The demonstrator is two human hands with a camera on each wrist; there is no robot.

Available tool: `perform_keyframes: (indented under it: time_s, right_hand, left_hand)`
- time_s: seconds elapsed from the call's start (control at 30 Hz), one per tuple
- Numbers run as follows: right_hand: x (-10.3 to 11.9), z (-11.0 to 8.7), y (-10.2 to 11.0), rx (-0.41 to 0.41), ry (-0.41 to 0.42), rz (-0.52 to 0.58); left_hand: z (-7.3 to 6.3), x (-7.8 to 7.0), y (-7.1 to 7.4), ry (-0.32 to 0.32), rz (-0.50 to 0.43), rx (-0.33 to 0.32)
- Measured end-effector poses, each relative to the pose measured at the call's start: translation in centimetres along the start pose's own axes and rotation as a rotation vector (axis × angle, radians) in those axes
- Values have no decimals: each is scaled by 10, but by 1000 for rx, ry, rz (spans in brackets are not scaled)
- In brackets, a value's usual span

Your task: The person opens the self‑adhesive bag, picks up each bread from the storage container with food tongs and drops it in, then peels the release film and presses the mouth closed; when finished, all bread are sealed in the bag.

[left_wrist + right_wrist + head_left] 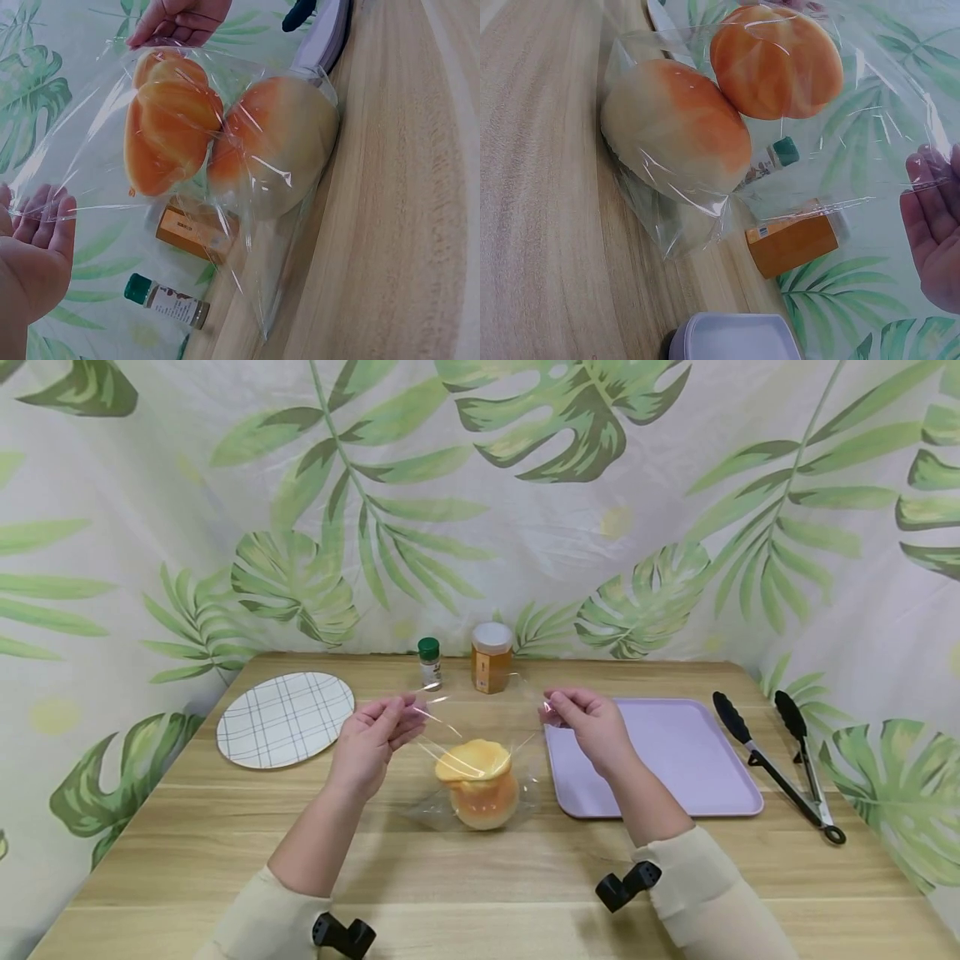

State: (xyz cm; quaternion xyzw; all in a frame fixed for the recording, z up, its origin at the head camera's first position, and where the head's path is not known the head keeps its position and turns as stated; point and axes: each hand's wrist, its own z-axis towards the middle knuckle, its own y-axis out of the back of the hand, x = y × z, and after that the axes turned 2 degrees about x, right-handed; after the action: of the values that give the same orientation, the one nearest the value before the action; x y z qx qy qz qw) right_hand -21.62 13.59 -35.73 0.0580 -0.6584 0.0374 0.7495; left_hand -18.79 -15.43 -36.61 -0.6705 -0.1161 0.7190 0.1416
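Note:
A clear plastic bag [259,292] hangs between my two hands over the middle of the wooden table. My left hand [375,739] pinches its upper left edge, thumb against fingers. At the upper right edge, my right hand [592,727] pinches the film the same way. Two bread rolls are inside the bag: a golden, lobed roll [474,762] above, and a rounder roll [486,802] with a browned top and pale base below it. Both wrist views show the rolls touching through the film, the round roll [675,127] low in the bag near the tabletop.
At the back stand a green-capped shaker [430,665] and an amber jar [491,662] with a white lid. A checked plate [285,722] lies to the left. On the right are a lilac tray [690,760], partly under my right forearm, and opened black-tipped tongs [783,781].

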Motion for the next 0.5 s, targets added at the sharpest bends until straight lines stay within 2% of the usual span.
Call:
perform_keyframes:
  time_s: [0.2,0.5]
  right_hand:
    - [-3,2,2,13,-5,0]
    - [-7,7,10,62,8,-5]
  left_hand:
    - [3,2,4,-13,-9,68]
    - [5,-2,5,9,5,65]
